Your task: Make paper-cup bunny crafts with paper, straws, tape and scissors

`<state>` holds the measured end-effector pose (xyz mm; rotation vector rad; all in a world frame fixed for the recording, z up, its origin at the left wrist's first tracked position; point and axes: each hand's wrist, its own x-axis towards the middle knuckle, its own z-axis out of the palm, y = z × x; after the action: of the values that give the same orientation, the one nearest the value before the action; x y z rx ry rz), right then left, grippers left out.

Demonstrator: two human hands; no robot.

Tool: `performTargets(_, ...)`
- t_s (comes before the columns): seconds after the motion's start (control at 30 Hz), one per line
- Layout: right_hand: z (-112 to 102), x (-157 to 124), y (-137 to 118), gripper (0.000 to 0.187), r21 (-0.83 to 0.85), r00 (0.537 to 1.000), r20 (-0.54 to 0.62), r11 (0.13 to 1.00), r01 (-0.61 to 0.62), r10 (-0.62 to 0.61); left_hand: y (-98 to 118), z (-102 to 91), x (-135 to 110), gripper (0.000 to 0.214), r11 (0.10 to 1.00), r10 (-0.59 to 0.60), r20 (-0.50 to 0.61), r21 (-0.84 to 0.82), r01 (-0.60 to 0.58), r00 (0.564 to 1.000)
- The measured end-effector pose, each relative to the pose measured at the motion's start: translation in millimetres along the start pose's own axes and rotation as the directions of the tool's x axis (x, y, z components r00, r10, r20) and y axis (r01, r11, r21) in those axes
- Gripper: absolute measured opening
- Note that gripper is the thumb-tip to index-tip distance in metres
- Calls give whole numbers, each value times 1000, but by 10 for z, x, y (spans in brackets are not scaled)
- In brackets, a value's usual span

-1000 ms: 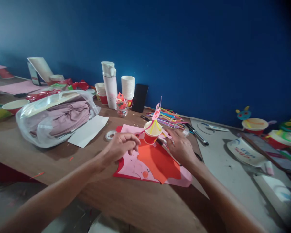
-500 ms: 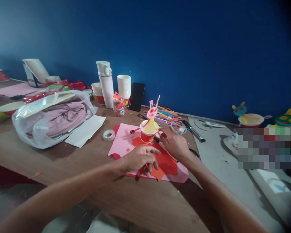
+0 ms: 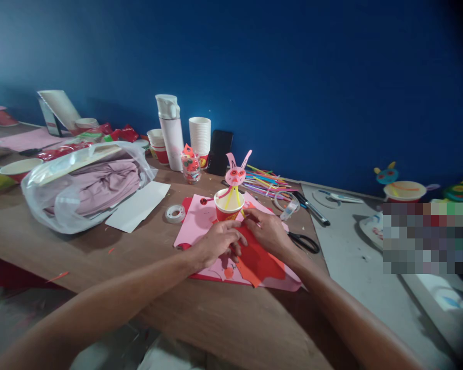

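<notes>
My left hand rests on the pink paper sheet, its fingers curled over the edge of a cut red-orange paper piece. My right hand sits beside it, fingertips close to a red paper cup. A pink paper rabbit stands above the cup on yellow strips. Black-handled scissors lie just right of my right hand. Whether either hand grips anything is hidden by the fingers.
A roll of tape lies left of the pink sheet. Behind stand a white bottle, stacked paper cups, a phone and coloured straws. A plastic bag of mauve cloth sits at left.
My left hand has moved up and right, closer to the cup and my right hand. The right hand has shifted left. The rabbit now faces me more squarely.
</notes>
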<state>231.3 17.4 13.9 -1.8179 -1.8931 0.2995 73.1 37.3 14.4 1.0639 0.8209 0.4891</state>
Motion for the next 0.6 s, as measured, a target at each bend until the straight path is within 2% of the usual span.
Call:
performTargets(0.23, -5, -1, -4, 29, 60, 1000, 6, 998, 1, -1, -12, 74, 7, 33, 997, -67, -54, -30, 65, 996)
performTargets(0.37, -57, -8, 31, 29, 53, 1000, -16, 999, 2, -1, -15, 93, 17, 35, 996, -85, -46, -23, 84, 995)
performTargets(0.5, -161, -19, 91, 27, 50, 994, -106, 999, 0, 5, -23, 89, 8, 28, 997, -72, -49, -20, 71, 996)
performTargets(0.6, -278, -56, 73, 22, 62, 981, -194, 997, 38, -25, -11, 47, -37, 18, 1000, -6, -40, 16, 7, 999)
